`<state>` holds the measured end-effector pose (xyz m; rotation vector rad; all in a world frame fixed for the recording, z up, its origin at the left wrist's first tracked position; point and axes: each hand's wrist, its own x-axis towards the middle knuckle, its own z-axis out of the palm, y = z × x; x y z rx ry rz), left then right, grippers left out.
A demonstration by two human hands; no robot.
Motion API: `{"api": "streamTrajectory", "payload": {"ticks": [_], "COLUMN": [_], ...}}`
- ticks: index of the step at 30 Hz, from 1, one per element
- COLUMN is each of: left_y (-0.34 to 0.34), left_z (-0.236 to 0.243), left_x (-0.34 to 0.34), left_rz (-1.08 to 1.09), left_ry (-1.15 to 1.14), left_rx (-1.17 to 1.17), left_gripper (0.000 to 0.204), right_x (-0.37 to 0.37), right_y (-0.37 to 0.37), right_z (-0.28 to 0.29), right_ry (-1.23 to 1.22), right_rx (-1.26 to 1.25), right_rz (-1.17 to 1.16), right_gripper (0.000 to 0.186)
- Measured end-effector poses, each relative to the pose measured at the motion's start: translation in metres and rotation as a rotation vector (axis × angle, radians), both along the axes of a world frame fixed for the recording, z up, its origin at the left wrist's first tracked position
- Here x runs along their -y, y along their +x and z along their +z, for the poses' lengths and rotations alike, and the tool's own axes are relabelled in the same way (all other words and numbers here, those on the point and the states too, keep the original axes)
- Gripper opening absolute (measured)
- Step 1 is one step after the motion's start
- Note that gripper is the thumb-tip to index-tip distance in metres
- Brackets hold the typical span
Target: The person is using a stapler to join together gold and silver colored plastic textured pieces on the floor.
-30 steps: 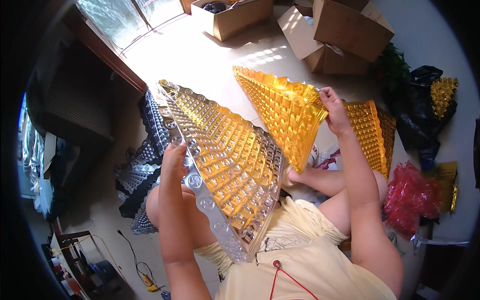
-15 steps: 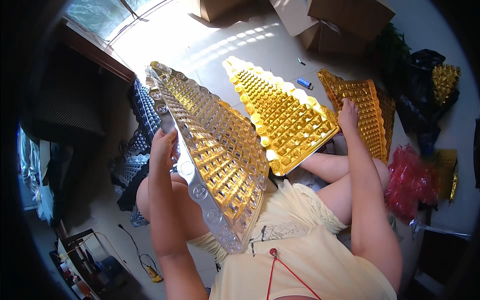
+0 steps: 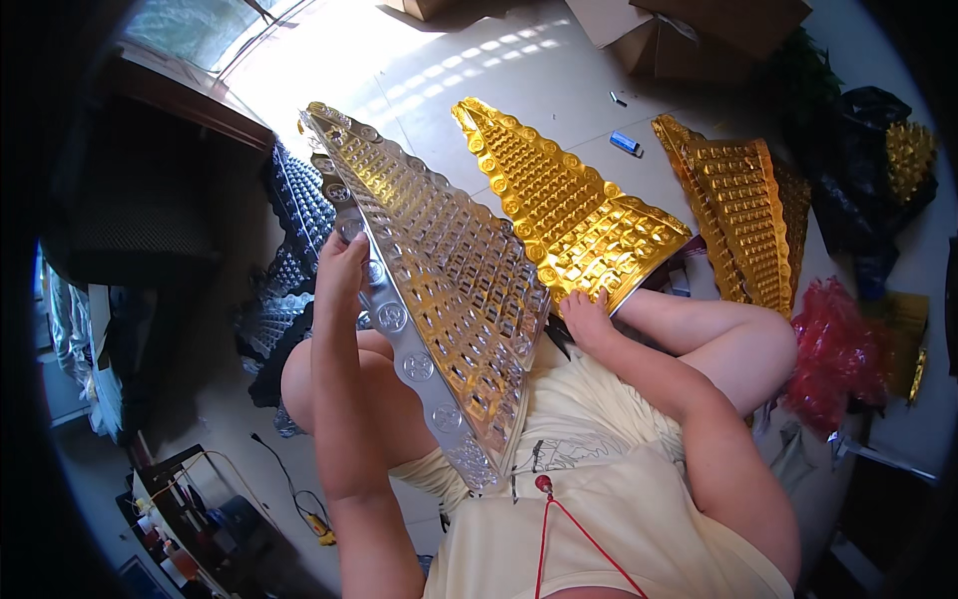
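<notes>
Over my lap stands a silver embossed plastic pyramid panel (image 3: 436,299), its scalloped rim stamped with round medallions and its face reflecting gold. My left hand (image 3: 342,266) is closed on its left rim, thumb on the near side. To its right, a gold embossed triangular panel (image 3: 569,205) tapers away from me, its wide end above my thigh. At that panel's lower left corner is my right hand (image 3: 587,321), fingers bent over the edge. The two panels meet or nearly meet near this corner; their contact is partly hidden.
Another gold pyramid (image 3: 743,215) stands right of my knee, near crinkled red plastic (image 3: 834,349) and a black bag (image 3: 853,150). Dark silver panels (image 3: 299,200) lie at left. A blue lighter-like object (image 3: 626,144) and cardboard boxes (image 3: 718,40) are on the floor ahead.
My right hand has moved from the gold panel's right corner to its lower left corner. My left hand has shifted slightly up the silver panel's rim. The gold panel is tilted differently.
</notes>
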<state>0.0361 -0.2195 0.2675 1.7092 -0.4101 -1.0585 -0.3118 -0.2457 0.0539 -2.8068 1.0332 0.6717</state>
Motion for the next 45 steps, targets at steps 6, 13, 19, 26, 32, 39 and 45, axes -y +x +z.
{"api": "streamTrajectory", "payload": {"ticks": [6,13,19,26,32,39,45], "left_y": [0.002,0.0,0.007,0.008,-0.007,0.008,-0.003], "left_z": [-0.005,-0.008,-0.014,-0.018,0.004,-0.01,-0.021], "left_x": [0.0,0.001,-0.002,-0.007,-0.001,-0.011,-0.005], "left_rz": [0.03,0.055,0.04,0.11,0.234,0.198,0.235], "left_ry": [-0.024,0.002,0.026,0.0,0.05,0.121,0.106], "left_rx": [0.022,-0.001,-0.028,-0.151,-0.16,-0.188,-0.296], "left_gripper": [0.008,0.009,0.007,0.008,0.019,0.009,0.011], "right_x": [0.024,0.081,0.108,0.133,0.209,0.091,0.007], "right_y": [-0.011,-0.013,-0.026,-0.029,0.044,0.12,0.088], "right_z": [0.003,0.054,0.05,0.036,0.184,0.261,0.224], "right_ry": [0.107,0.966,1.282,0.581,-0.151,0.342,0.908], "right_rx": [0.269,0.686,0.806,0.962,1.321,1.636,1.54], "right_rz": [-0.117,-1.297,-1.595,-1.255,-0.844,-0.011,0.116], "right_gripper": [0.009,0.016,0.009,0.019,0.015,0.014,0.027]}}
